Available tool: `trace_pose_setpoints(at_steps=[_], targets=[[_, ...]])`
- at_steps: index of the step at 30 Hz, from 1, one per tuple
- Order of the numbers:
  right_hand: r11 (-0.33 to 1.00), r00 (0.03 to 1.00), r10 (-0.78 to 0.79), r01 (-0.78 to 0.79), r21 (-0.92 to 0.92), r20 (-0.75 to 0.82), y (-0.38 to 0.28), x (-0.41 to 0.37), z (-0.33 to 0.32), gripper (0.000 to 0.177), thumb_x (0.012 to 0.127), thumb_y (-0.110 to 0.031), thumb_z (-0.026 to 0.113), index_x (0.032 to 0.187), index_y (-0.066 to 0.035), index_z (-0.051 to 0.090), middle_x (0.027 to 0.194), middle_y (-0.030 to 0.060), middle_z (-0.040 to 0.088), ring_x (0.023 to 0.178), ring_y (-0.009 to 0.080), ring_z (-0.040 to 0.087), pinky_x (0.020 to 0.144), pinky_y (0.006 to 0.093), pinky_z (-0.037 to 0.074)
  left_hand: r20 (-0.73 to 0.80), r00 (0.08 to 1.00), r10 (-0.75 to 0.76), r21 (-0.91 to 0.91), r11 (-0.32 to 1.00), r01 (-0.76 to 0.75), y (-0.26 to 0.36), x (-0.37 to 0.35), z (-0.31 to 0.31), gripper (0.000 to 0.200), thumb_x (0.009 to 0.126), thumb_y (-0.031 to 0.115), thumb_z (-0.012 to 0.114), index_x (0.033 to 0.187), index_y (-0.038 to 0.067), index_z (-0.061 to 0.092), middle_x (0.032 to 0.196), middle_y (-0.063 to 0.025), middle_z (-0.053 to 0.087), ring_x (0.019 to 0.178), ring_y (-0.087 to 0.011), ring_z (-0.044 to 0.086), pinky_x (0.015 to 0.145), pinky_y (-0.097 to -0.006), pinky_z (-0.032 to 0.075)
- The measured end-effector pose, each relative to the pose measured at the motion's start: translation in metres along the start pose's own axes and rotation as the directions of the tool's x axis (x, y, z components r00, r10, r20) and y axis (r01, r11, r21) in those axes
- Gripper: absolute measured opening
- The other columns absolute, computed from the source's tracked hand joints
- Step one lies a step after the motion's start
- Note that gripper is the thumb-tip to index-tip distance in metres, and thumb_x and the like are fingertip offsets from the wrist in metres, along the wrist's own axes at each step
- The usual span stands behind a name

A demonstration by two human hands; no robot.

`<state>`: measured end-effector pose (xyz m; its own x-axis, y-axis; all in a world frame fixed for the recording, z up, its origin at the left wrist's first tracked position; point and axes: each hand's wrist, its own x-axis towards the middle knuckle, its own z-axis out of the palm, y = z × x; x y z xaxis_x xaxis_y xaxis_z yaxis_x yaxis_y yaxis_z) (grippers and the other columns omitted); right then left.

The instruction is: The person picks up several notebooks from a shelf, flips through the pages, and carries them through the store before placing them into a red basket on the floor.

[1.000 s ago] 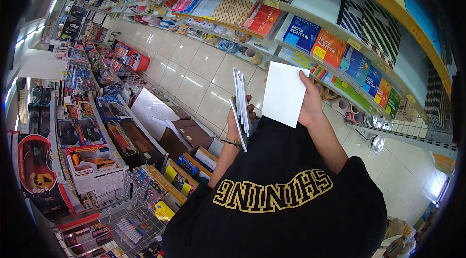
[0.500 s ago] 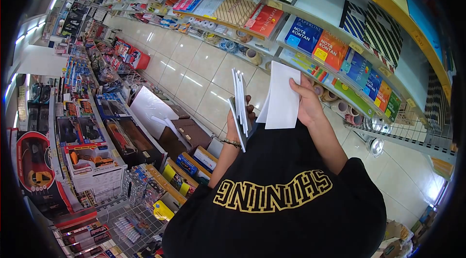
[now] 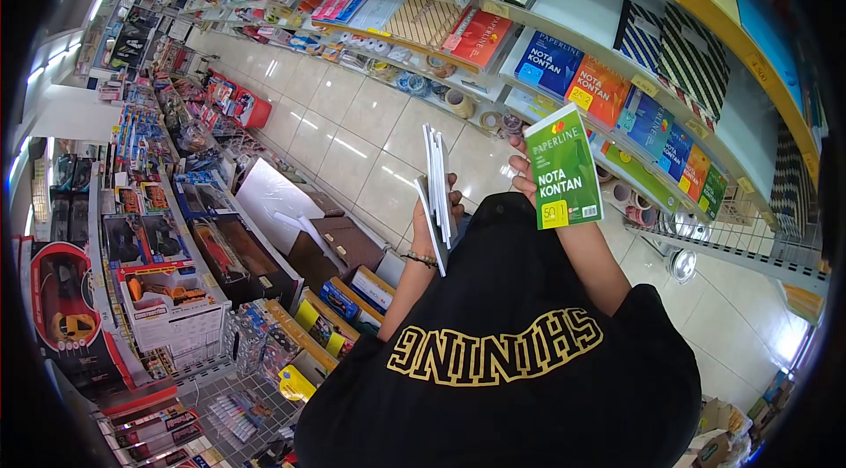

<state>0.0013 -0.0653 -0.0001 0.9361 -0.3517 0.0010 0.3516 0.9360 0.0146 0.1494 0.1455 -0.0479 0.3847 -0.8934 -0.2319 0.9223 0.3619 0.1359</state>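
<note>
My left hand (image 3: 426, 233) is closed around a stack of thin receipt books (image 3: 437, 182), held upright with their white edges toward me. To its right, my right hand (image 3: 522, 170) grips a green "Nota Kontan" receipt book (image 3: 562, 159) by its left side. Its printed cover faces me, with a yellow "50" label at the bottom. The thumb of that hand is hidden behind the book. A gap separates the green book from the stack.
Blue (image 3: 548, 63) and orange receipt books (image 3: 599, 91) line the shelf (image 3: 582, 11) on my right, above tape rolls (image 3: 458, 103). Boxed toys (image 3: 167, 300) fill the shelves on my left. A tiled floor (image 3: 339, 129) runs between them.
My right hand has turned the receipt book from its plain white side to its green cover and shifted it slightly right. My left hand and its stack have stayed nearly still.
</note>
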Motion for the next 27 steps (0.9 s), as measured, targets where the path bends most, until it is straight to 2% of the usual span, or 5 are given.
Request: trace_pose_setpoints(at_steps=[8, 15, 19, 21, 27], targets=[[0.977, 0.93, -0.115, 0.042, -0.21, -0.35, 0.009, 0.0, 0.048, 0.073, 0.096, -0.062, 0.039, 0.138, -0.002, 0.047, 0.13, 0.0228, 0.056, 0.118, 0.0396, 0.057, 0.098, 0.0532, 0.046, -0.014, 1.0, 0.0, 0.015, 1.0, 0.001, -0.001, 0.002, 0.0, 0.05, 0.098, 0.037, 0.054, 0.131, 0.001, 0.042, 0.118, -0.0079, 0.052, 0.089, -0.0179, 0.057, 0.07, -0.0298, 0.052], [0.955, 0.965, -0.027, -0.052, -0.291, -0.261, 0.006, -0.003, 0.036, 0.071, 0.096, -0.053, 0.05, 0.139, 0.003, 0.044, 0.132, 0.0242, 0.056, 0.116, 0.0371, 0.06, 0.1, 0.0514, 0.048, -0.011, 1.0, -0.003, 0.039, 0.999, 0.003, -0.002, -0.001, -0.001, 0.05, 0.097, 0.038, 0.055, 0.129, 0.0, 0.043, 0.114, -0.0061, 0.053, 0.088, -0.0165, 0.057, 0.07, -0.0285, 0.052], [0.936, 0.933, 0.013, -0.138, -0.324, -0.361, 0.014, -0.003, 0.034, 0.052, 0.097, -0.033, 0.058, 0.136, 0.0, 0.047, 0.124, 0.0191, 0.062, 0.107, 0.0296, 0.066, 0.095, 0.0454, 0.052, -0.068, 0.998, -0.001, 0.033, 0.999, 0.003, -0.002, -0.003, -0.001, 0.047, 0.101, 0.041, 0.049, 0.123, -0.001, 0.052, 0.115, -0.0057, 0.056, 0.083, -0.0142, 0.056, 0.068, -0.0264, 0.05], [0.825, 0.944, -0.144, -0.052, -0.563, -0.298, 0.02, -0.003, 0.038, 0.041, 0.096, -0.017, 0.061, 0.134, -0.004, 0.05, 0.119, 0.0134, 0.065, 0.104, 0.0224, 0.067, 0.09, 0.0391, 0.056, -0.063, 0.998, 0.008, 0.056, 0.998, -0.005, -0.001, -0.003, -0.003, 0.046, 0.1, 0.038, 0.05, 0.123, -0.001, 0.052, 0.116, -0.0055, 0.055, 0.084, -0.014, 0.055, 0.067, -0.0263, 0.05], [0.78, 0.916, -0.225, -0.035, -0.625, -0.333, 0.02, -0.003, 0.048, 0.05, 0.098, -0.026, 0.057, 0.141, -0.004, 0.043, 0.113, 0.0074, 0.06, 0.082, 0.0149, 0.064, 0.065, 0.0252, 0.054, 0.017, 1.0, -0.006, 0.029, 1.0, 0.005, -0.001, -0.005, 0.001, 0.049, 0.097, 0.037, 0.056, 0.128, 0.001, 0.044, 0.113, -0.0056, 0.053, 0.088, -0.016, 0.056, 0.071, -0.028, 0.051]])
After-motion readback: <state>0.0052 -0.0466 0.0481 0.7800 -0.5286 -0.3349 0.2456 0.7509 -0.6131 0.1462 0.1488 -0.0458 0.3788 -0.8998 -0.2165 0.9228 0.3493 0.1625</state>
